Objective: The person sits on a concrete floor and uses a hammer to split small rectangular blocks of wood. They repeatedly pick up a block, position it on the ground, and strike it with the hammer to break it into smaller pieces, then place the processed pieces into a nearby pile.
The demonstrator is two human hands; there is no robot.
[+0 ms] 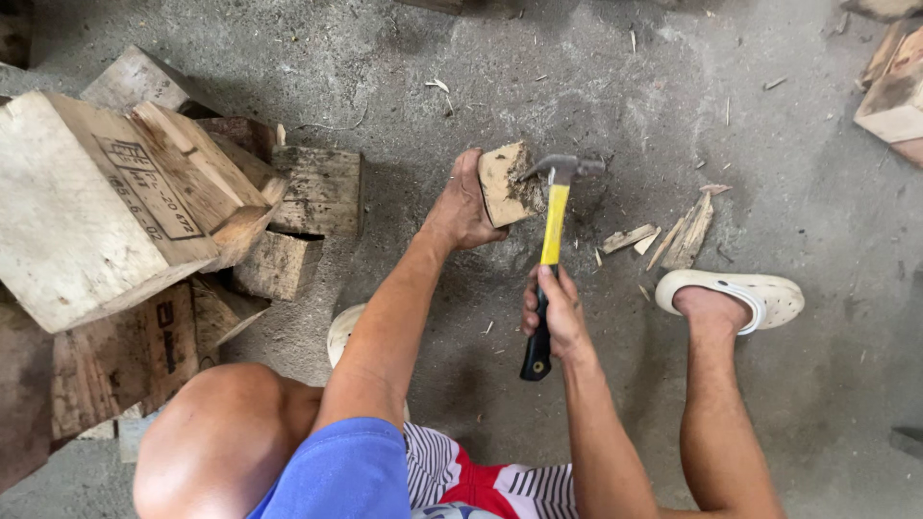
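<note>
Wood block (507, 183) is sitting upright on the concrete floor (808, 202), just beyond my knees, and my left hand (463, 207) is gripping its near side to steady it. My right hand (555, 309) is wrapping tight around the black grip of the yellow-handled claw hammer (550, 245), whose claw is biting into the block's top edge. I'm prying at something there, I judge; levering calls for a firm hold. Splinters (673, 235) are lying right of the block, pallet blocks (144, 211) piling left.
</note>
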